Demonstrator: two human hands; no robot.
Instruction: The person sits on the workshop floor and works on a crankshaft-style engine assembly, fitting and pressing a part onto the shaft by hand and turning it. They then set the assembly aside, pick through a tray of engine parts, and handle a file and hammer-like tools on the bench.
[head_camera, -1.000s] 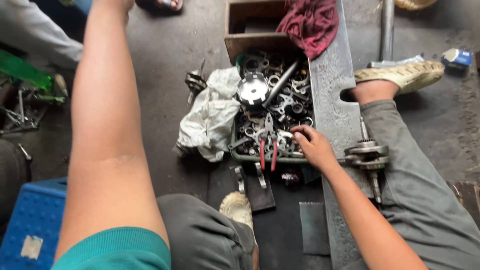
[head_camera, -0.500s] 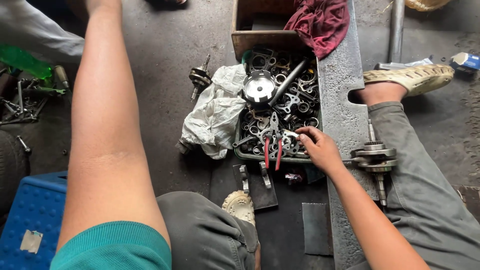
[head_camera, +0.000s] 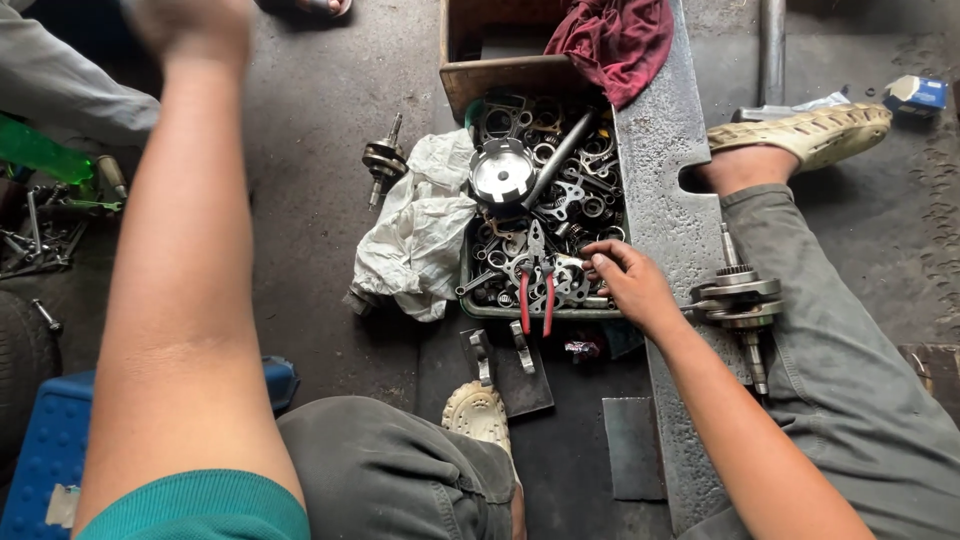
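Right hand (head_camera: 628, 283) at centre frame reaches into the tray of metal engine parts (head_camera: 545, 312), fingertips pinched on a small metal piece just right of the red-handled pliers (head_camera: 536, 283) lying on the heap. Left hand (head_camera: 192, 28), upper left, is blurred; its grip cannot be told. A crankshaft (head_camera: 742, 298) rests on the right thigh; a white rag (head_camera: 420, 225) drapes the tray's left edge

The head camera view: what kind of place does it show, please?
Most likely an informal engine repair workshop, with work done on the floor. A tray is full of greasy metal parts, red-handled pliers lie on them, and a crankshaft rests by the right hand, which reaches into the tray.
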